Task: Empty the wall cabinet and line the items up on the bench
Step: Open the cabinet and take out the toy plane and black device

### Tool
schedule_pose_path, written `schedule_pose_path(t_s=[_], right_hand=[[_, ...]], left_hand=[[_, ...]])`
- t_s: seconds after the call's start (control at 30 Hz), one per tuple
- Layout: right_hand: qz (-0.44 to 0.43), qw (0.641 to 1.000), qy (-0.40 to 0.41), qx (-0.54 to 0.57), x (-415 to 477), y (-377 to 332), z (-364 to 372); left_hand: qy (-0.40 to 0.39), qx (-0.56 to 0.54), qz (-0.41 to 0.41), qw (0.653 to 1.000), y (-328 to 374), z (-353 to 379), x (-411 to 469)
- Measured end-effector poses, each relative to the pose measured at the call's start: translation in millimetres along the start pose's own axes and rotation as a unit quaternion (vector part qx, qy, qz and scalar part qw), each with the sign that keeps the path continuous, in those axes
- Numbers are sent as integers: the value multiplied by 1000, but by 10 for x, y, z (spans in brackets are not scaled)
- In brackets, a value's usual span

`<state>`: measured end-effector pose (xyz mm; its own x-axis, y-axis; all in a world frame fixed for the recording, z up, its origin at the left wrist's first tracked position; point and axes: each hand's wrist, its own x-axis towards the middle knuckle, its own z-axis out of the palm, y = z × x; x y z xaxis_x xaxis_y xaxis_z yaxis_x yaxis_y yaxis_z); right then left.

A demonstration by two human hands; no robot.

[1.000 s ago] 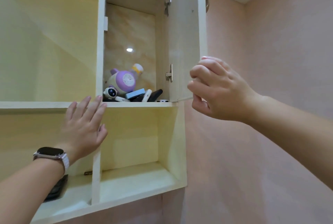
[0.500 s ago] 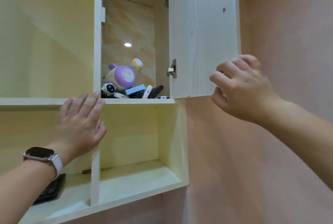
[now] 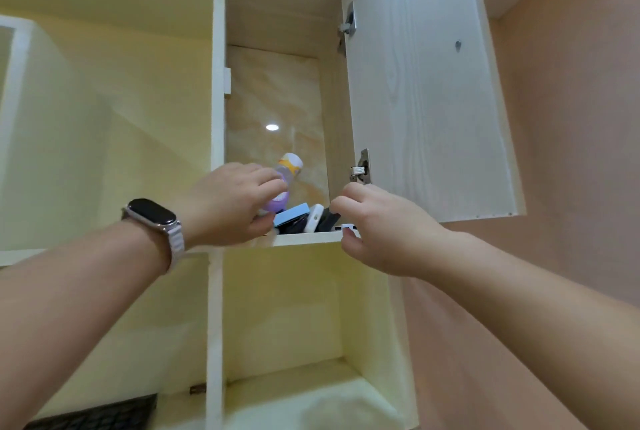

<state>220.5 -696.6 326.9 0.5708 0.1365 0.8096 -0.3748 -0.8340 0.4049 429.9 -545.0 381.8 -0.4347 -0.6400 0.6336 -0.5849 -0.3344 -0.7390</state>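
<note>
The wall cabinet's open compartment has a shelf point(image 3: 311, 238) with a small heap of items. My left hand point(image 3: 228, 204) reaches in, and its fingers curl over a purple round toy point(image 3: 277, 203) with a white-and-yellow top point(image 3: 291, 163); the hand hides most of the toy. To its right lie a light blue box point(image 3: 291, 215), a white flat item point(image 3: 314, 218) and a black item point(image 3: 329, 222). My right hand point(image 3: 381, 232) is at the shelf's right end, its fingertips on the black item and its thumb under the shelf edge.
The cabinet door point(image 3: 426, 100) stands swung open to the right, above my right arm. Below the shelf is an open cubby point(image 3: 294, 377). A black keyboard point(image 3: 97, 412) lies in the lower left cubby. A pink wall is on the right.
My right hand left the door, now wide open, and came to the shelf's right end. My left hand rose from the divider into the compartment, onto the purple toy.
</note>
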Motion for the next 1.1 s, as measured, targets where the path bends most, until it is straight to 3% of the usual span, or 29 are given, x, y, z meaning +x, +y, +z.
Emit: schedule_pose_path(t_s=[0.2, 0.6, 0.87, 1.1], right_hand=[[90, 982, -72, 149, 388, 20, 320], [239, 925, -159, 248, 773, 146, 738], [234, 938, -82, 241, 737, 142, 758], [217, 963, 13, 161, 533, -44, 645]], left_hand=[[-165, 26, -91, 982, -224, 83, 496], [-313, 51, -151, 936, -208, 447, 701], [-258, 94, -158, 949, -129, 447, 673], [-101, 73, -188, 974, -82, 395, 637]])
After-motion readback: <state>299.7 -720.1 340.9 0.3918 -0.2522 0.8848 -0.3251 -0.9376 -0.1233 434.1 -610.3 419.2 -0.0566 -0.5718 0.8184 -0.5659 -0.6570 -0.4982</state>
